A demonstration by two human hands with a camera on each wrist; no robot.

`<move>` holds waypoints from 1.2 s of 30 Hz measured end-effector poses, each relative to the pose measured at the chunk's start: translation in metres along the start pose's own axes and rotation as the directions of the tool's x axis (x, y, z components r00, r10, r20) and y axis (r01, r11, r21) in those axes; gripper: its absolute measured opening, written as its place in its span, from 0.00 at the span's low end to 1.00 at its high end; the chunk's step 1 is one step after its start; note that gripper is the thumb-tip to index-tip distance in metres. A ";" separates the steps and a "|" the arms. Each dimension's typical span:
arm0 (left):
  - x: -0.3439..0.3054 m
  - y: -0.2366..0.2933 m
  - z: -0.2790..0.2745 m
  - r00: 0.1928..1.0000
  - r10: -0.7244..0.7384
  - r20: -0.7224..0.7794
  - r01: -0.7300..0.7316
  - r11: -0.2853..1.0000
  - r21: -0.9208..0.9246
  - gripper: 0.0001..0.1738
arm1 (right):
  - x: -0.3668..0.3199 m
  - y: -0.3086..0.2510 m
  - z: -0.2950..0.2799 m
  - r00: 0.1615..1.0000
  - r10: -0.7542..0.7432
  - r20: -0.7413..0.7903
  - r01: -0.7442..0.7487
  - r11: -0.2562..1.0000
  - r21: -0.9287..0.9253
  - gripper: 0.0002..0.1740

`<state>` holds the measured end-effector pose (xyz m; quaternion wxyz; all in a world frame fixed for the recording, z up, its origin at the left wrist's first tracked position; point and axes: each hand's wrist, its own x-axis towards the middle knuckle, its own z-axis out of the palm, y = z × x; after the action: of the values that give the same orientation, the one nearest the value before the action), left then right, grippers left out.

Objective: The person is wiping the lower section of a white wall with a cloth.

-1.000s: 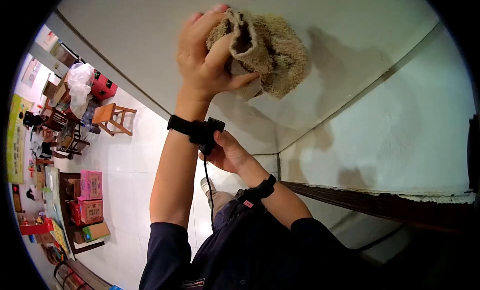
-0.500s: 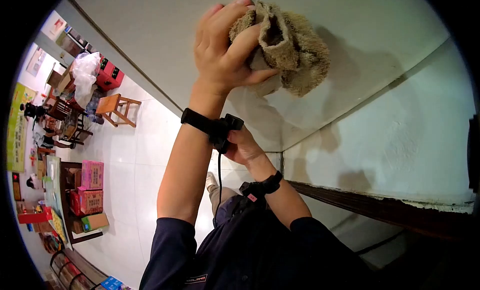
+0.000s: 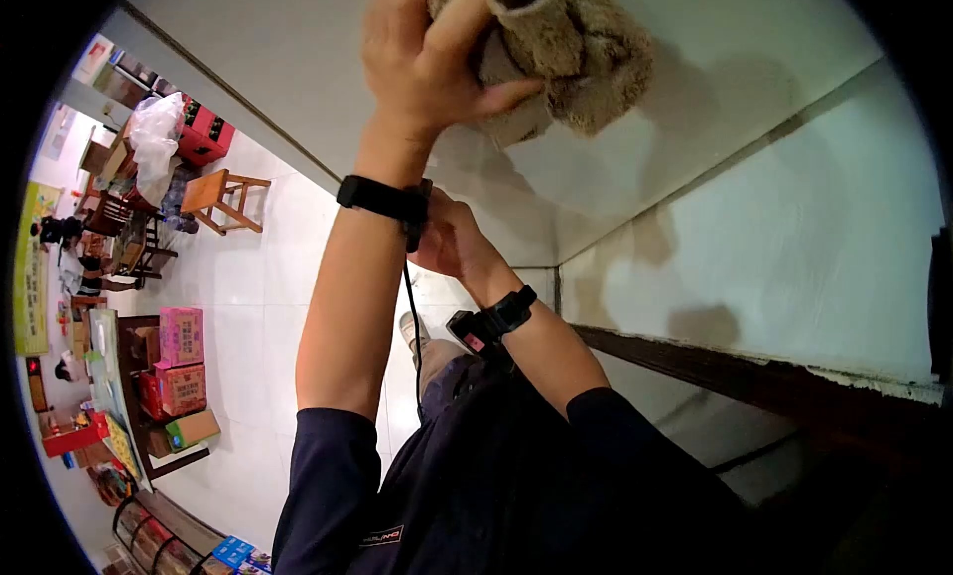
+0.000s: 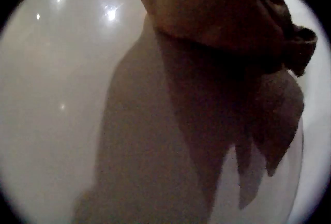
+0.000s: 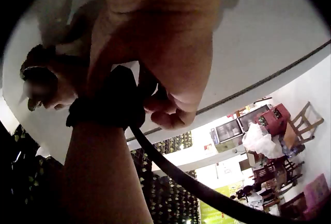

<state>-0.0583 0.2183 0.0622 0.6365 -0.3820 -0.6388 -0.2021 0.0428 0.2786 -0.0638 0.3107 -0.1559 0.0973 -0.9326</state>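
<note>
My left hand (image 3: pixel 422 74) grips a crumpled tan towel (image 3: pixel 601 64) against the pale smooth wall panel (image 3: pixel 695 29), at the top of the head view. Its thumb lies along the towel's lower side, and part of the towel runs out of frame. In the left wrist view the hand (image 4: pixel 212 9) is dark, and the towel's edge (image 4: pixel 301 48) sticks out beyond it. My right hand (image 3: pixel 452 240) holds the small black camera (image 5: pixel 121 89) strapped on my left wrist, fingers curled about it in the right wrist view.
A black cable (image 3: pixel 410 327) hangs from the left wrist. At right, a dark ledge (image 3: pixel 695 362) with a chipped edge runs below a white wall (image 3: pixel 794 248). Across the tiled floor stand a wooden stool (image 3: pixel 223 200) and stacked pink boxes (image 3: pixel 182 337).
The left hand and towel slid right along the panel, then up toward the frame's top edge. The right hand stayed at the left wrist and moved along with it.
</note>
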 end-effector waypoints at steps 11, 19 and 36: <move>-0.004 -0.017 0.008 0.984 0.109 -0.137 -0.127 0.984 -0.124 0.49 | -0.018 0.000 0.013 0.966 -0.193 -0.174 0.126 0.934 -0.335 0.16; -0.002 -0.009 -0.001 1.000 0.013 -0.015 -0.014 0.995 -0.102 0.49 | -0.024 -0.004 0.017 0.950 -0.269 -0.159 0.134 0.811 -0.569 0.16; -0.004 -0.008 0.004 0.999 -0.029 -0.044 0.021 0.983 -0.181 0.47 | -0.008 -0.019 0.018 0.940 -0.336 -0.067 0.214 0.730 -0.650 0.19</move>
<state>-0.0670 0.2155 0.0596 0.6112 -0.4254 -0.6077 -0.2759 0.0445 0.2971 -0.0439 0.0878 -0.1789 0.4086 -0.8907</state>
